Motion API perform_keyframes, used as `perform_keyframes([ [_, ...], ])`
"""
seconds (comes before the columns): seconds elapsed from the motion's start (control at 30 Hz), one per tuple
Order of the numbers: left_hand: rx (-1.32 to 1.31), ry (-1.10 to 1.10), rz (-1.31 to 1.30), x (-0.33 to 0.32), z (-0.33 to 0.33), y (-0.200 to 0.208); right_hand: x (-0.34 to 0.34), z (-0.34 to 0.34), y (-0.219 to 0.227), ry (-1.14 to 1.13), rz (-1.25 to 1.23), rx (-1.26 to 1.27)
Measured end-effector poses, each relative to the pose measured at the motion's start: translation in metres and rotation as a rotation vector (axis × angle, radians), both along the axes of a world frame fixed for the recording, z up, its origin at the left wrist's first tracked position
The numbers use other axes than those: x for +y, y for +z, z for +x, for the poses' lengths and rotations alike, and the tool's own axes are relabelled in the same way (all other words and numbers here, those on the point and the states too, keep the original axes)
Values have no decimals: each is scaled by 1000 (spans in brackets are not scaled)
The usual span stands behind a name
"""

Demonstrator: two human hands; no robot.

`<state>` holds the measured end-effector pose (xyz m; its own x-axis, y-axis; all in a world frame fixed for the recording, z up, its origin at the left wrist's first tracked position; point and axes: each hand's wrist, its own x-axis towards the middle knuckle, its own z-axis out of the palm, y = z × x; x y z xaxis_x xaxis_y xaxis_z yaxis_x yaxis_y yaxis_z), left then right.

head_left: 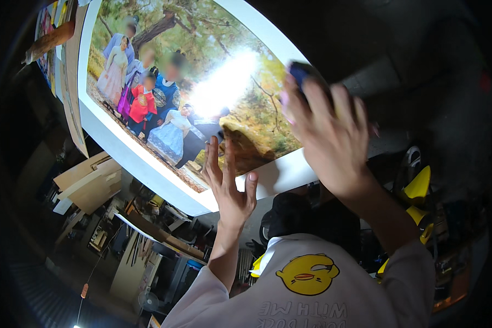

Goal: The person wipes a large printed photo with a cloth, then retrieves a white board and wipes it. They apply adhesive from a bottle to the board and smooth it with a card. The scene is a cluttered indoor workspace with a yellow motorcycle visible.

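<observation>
Across the upper half of the view, I am seeing a large glossy photo print (pixel 164 104) with a white border, showing a group of figures under trees; a bright glare patch is sitting near its middle. I am using this print as the reference for every position below.

Below the print's lower white border, a white sleeve and shirt (pixel 311 284) with a yellow duck graphic are filling the lower right of the view. Left of the print's lower edge, cardboard boxes (pixel 90 183) are lying stacked, well apart from both hands.

My right hand (pixel 328 136) is pressing against the print's right edge, fingers curled around a small dark blue object (pixel 300 72) that is touching the print surface; the grip is closed on that object. My left hand (pixel 229 186) is resting flat on the print's lower border, fingers spread apart, gripping nothing.
</observation>
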<state>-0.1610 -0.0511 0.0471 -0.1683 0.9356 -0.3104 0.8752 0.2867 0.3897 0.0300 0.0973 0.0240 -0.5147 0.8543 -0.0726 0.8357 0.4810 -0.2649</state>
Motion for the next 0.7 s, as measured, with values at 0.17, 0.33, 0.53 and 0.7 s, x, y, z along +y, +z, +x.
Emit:
perform_keyframes([
  [0.17,65,-34,-55,10,13,-10,-7,8,2,-6,-44,-7],
  [0.33,132,-41,25,30,32,-27,4,25,8,-200,-184,234],
  [0.53,-97,-474,114,61,72,-37,14,83,-8,-383,-75,469],
  [0.7,-263,-133,206,34,65,-22,-9,128,-22,-464,-141,402],
])
